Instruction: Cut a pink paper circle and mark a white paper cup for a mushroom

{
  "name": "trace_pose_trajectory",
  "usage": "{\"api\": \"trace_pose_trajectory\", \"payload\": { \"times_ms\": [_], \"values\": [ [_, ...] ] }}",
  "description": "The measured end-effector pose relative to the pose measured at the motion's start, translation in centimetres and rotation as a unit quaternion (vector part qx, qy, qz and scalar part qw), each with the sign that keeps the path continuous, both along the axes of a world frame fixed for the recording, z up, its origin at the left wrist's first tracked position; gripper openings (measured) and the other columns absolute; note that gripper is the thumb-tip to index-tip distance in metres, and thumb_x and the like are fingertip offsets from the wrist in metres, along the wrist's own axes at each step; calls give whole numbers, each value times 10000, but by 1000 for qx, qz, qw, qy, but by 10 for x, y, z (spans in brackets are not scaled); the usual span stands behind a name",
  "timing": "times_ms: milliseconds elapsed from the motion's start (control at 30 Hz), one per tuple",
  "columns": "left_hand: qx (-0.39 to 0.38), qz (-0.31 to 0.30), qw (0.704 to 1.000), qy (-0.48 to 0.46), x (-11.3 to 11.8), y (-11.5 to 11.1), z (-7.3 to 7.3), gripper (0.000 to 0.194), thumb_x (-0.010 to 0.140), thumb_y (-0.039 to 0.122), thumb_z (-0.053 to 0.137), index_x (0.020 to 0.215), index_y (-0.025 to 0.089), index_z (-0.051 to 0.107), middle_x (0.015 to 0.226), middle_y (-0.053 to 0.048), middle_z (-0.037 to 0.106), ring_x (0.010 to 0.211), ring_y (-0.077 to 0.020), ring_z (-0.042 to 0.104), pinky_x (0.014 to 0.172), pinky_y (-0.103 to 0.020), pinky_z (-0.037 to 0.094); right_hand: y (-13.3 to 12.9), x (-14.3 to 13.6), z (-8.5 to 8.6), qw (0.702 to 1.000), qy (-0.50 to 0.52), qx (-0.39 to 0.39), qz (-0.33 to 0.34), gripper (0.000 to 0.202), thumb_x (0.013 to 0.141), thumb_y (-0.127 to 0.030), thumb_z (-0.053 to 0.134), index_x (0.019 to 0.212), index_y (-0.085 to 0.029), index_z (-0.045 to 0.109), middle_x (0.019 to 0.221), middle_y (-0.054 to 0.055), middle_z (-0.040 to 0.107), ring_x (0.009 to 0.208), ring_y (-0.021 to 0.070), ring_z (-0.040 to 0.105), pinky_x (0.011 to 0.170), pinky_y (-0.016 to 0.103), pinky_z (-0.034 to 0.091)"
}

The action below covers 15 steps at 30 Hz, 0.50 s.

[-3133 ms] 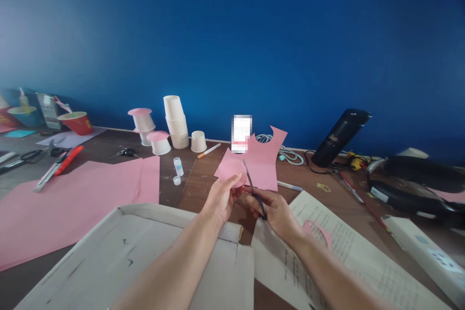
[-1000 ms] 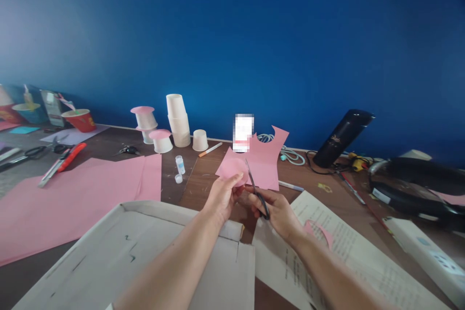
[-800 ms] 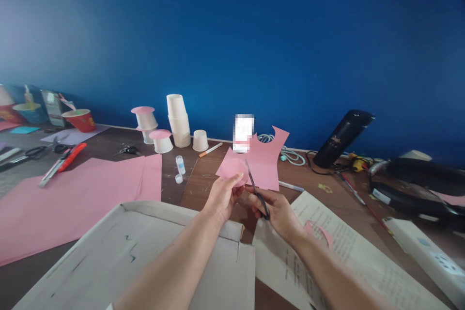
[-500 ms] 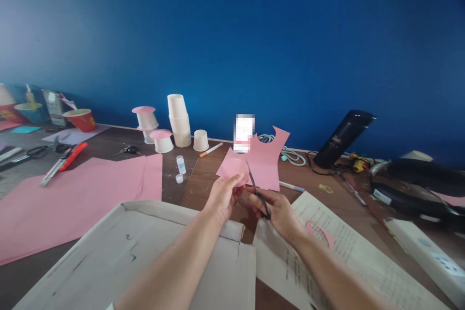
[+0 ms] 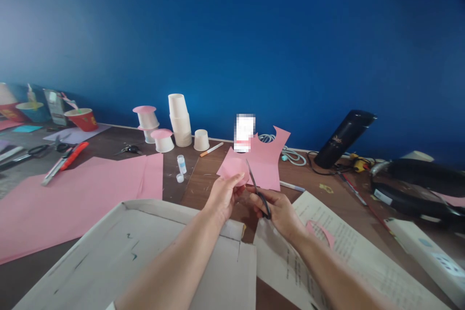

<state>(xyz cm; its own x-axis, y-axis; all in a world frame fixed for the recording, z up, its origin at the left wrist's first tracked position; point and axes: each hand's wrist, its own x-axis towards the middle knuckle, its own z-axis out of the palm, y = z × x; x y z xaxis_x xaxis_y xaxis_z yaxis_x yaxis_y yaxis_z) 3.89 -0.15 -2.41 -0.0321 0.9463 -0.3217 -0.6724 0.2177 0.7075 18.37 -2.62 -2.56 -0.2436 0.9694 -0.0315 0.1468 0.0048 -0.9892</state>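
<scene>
Looks like a craft setup on a brown desktop (image 5: 196,184) against a blue wall (image 5: 232,48): scissors (image 5: 266,207), box cutter (image 5: 66,162), stacked white cups (image 5: 180,123) and pink paper sheets (image 5: 90,193) all laid out. Power strip (image 5: 428,252), black flask (image 5: 339,141) and a printed page (image 5: 354,256) on the same surface say ordinary desk. Can't tell if home, office or classroom.
</scene>
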Motion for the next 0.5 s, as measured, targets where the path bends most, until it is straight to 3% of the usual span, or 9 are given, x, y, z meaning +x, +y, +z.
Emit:
{"api": "trace_pose_trajectory", "payload": {
  "times_ms": [500],
  "values": [
    [0, 4, 1000, -8, 0, 1, -3, 293, 609, 190, 790, 832, 91, 628, 838, -85, 658, 665, -108, 605, 618, -214, 516, -2, 0, 3, 1000, -26, 17, 4, 470, 779, -489, 624, 1085, -137, 683, 539, -37, 493, 485, 82, 430, 490, 228, 343]
  ]
}}
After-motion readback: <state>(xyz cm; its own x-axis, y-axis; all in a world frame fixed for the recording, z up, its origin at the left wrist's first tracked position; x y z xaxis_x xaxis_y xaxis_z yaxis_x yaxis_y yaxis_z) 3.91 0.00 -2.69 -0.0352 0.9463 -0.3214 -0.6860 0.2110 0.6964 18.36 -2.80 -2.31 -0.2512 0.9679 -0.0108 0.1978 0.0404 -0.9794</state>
